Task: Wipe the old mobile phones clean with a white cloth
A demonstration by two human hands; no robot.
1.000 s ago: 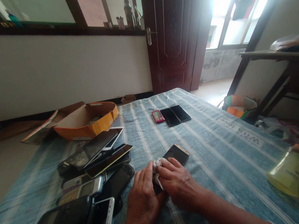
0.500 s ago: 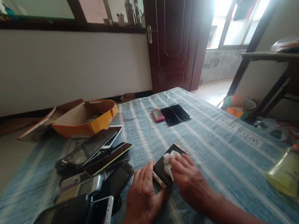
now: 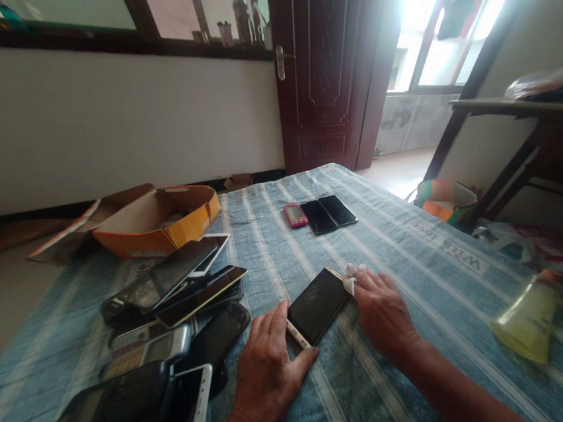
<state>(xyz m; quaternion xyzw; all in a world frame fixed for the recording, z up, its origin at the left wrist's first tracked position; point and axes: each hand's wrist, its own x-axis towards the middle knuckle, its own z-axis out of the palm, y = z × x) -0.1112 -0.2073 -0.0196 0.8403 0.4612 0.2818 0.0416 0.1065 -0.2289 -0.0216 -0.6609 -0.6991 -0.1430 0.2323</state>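
A gold-edged smartphone (image 3: 317, 306) lies flat, dark screen up, on the striped blue cloth (image 3: 392, 273). My left hand (image 3: 269, 361) grips its near left end, with the thumb at the bottom corner and fingers along the upper one. Bunched under the fingers of my right hand (image 3: 381, 304) is a white wiping cloth (image 3: 350, 276), partly hidden, at the phone's far right end. To the left of my hands is a heap of old phones: a black one (image 3: 224, 336), a silver keypad phone (image 3: 167, 344) and a white-edged smartphone (image 3: 200, 404), among several others.
An opened orange cardboard box (image 3: 158, 226) stands behind the heap. Farther back lie two dark phones (image 3: 331, 214) beside a small pink-edged device (image 3: 295, 215). At the right, a yellow translucent bottle (image 3: 526, 323) lies on its side. A dark red door (image 3: 327, 67) stands beyond.
My right hand has slid the white cloth right and away across the screen to the phone's far end, uncovering the screen. My left hand keeps its hold.
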